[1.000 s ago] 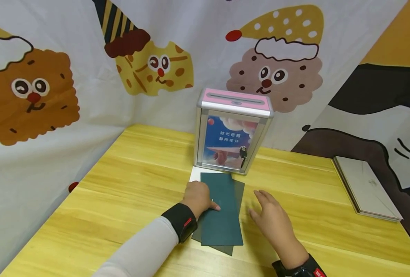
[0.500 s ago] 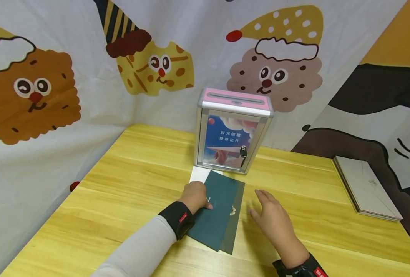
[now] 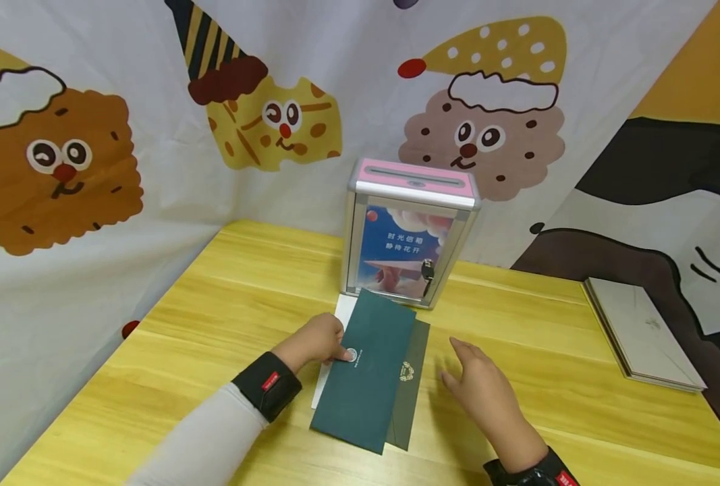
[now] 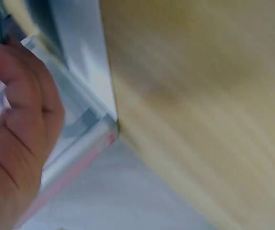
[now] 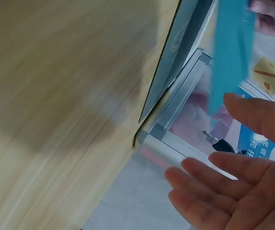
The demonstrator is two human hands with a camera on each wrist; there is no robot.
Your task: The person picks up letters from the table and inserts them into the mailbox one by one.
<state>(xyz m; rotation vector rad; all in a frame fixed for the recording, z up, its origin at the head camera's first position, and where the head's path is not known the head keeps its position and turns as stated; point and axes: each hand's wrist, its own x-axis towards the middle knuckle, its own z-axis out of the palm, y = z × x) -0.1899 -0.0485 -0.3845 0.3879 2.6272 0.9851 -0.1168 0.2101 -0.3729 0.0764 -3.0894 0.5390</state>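
My left hand (image 3: pixel 316 341) pinches the left edge of a dark green envelope (image 3: pixel 373 378), thumb on top beside a round white emblem. In the right wrist view the envelope (image 5: pixel 231 52) looks bright teal and stands raised over the table. Under it lies a grey-green envelope (image 3: pixel 409 398) with a gold emblem, mostly covered. A white paper (image 3: pixel 343 310) shows along the upper left side. My right hand (image 3: pixel 481 388) hovers to the right of the envelopes with fingers loosely extended, holding nothing. The left wrist view shows curled fingers (image 4: pixel 24 91) at the envelope's thin edge.
Behind the envelopes stands a pink-topped metal letter box (image 3: pixel 408 253) with a top slot, clear front and a key in its lock. A stack of pale cards (image 3: pixel 648 334) lies at the right of the wooden table (image 3: pixel 214 324). A cartoon-printed cloth hangs behind.
The left hand first turned the dark green envelope askew, then drew back left and raised it, uncovering more of the grey-green envelope. The right hand has stayed nearly still.
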